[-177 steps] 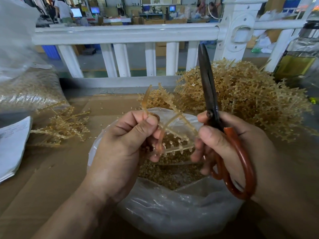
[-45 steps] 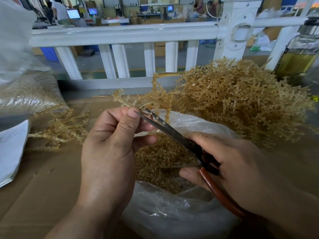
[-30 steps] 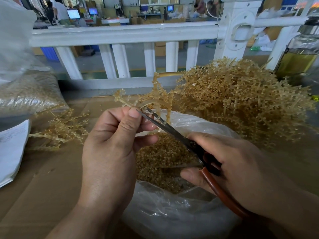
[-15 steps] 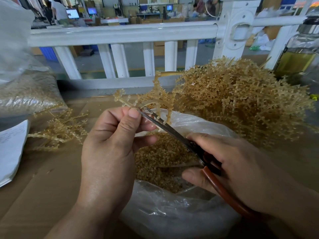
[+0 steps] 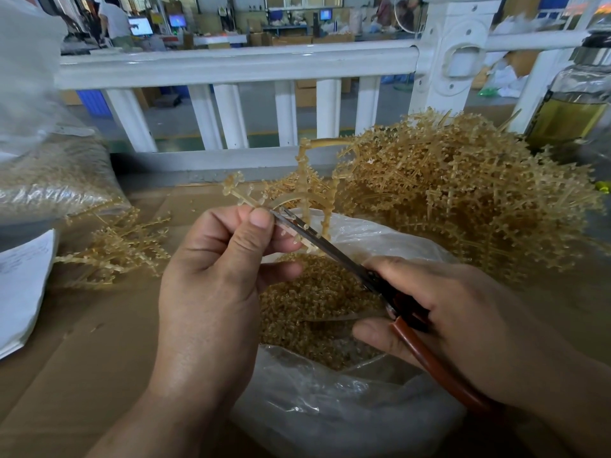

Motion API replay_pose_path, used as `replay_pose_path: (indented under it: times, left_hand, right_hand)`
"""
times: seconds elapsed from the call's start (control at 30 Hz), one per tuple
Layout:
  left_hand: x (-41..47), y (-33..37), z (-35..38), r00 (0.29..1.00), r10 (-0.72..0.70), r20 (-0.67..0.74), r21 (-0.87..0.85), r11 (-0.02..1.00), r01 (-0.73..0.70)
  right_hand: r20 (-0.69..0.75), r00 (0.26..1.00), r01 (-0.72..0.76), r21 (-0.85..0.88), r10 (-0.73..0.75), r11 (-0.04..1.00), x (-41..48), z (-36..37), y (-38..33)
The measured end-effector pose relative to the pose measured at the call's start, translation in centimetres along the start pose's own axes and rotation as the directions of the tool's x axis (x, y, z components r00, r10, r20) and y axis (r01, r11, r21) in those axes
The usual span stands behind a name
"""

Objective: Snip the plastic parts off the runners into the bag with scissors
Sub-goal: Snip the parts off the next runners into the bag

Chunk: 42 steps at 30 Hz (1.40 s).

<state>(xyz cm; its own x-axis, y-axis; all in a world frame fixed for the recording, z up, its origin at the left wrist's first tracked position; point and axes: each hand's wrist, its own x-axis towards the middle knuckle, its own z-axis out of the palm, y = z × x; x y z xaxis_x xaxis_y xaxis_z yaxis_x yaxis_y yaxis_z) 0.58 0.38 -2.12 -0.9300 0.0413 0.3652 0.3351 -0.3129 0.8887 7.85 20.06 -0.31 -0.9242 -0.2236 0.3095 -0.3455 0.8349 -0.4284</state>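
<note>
My left hand [image 5: 211, 292] pinches an amber plastic runner [image 5: 307, 190] between thumb and fingers, holding it above the clear plastic bag [image 5: 330, 408]. The bag's mouth is open and holds several small amber cut parts [image 5: 307, 302]. My right hand [image 5: 463, 322] grips the red-handled scissors [image 5: 334, 252]; their dark blades point up-left, with the tips at my left thumb, lying against the runner's studded branches. The far handle loop is hidden under my right hand.
A big heap of amber runners [image 5: 463, 193] lies behind the bag on the right. A small pile of runners [image 5: 115, 246] sits left on the cardboard [image 5: 82, 342], beside a filled bag [image 5: 49, 183] and papers [image 5: 20, 292]. A white railing [image 5: 238, 64] and a glass bottle [image 5: 575, 104] stand behind.
Since 5.9 s ago the scissors swung down from upright to the runner. Over the last 1.5 s the hands and blades stay almost still at the runner.
</note>
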Motion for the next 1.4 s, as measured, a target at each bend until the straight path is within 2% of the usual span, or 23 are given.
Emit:
replay_pose_path:
  times: [0.53, 1.4]
  left_hand:
    - [0.05, 0.04, -0.06, 1.000, 0.008, 0.000, -0.004, 1.000, -0.008]
    - [-0.11, 0.26, 0.26, 1.000, -0.003, -0.004, -0.047, 0.999, 0.003]
  right_hand:
    - [-0.089, 0.996, 0.010, -0.040, -0.013, 0.999, 0.05, 0.33, -0.05]
    - [-0.080, 0.997, 0.004, -0.037, -0.007, 0.999, 0.10, 0.31, 0.12]
